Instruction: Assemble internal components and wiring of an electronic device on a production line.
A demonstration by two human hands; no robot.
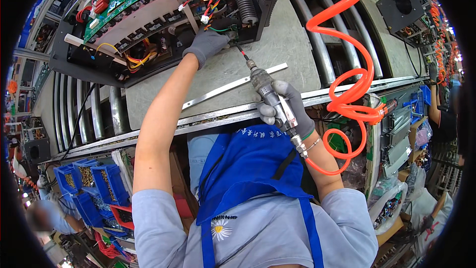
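Observation:
My right hand [292,104], in a grey glove, is wrapped round a silver air screwdriver [267,89]. Its thin bit slants up and left to the near wall of a black metal chassis [163,67]. My left hand [209,45], gloved too, reaches over that wall into the chassis corner. Its fingers are bent beside a small green part with a green wire [220,30], and what they pinch is hidden. Nearby inside stand a ribbed grey coil [243,2], a white connector [205,19] on coloured wires and a large green circuit board [124,7].
The chassis rests on a grey board [292,44] over a roller conveyor [322,44]. A metal strip [233,87] lies in front of it. An orange coiled hose [364,69] loops at right. Blue bins [106,183] of screws stand lower left. Other people work at both sides.

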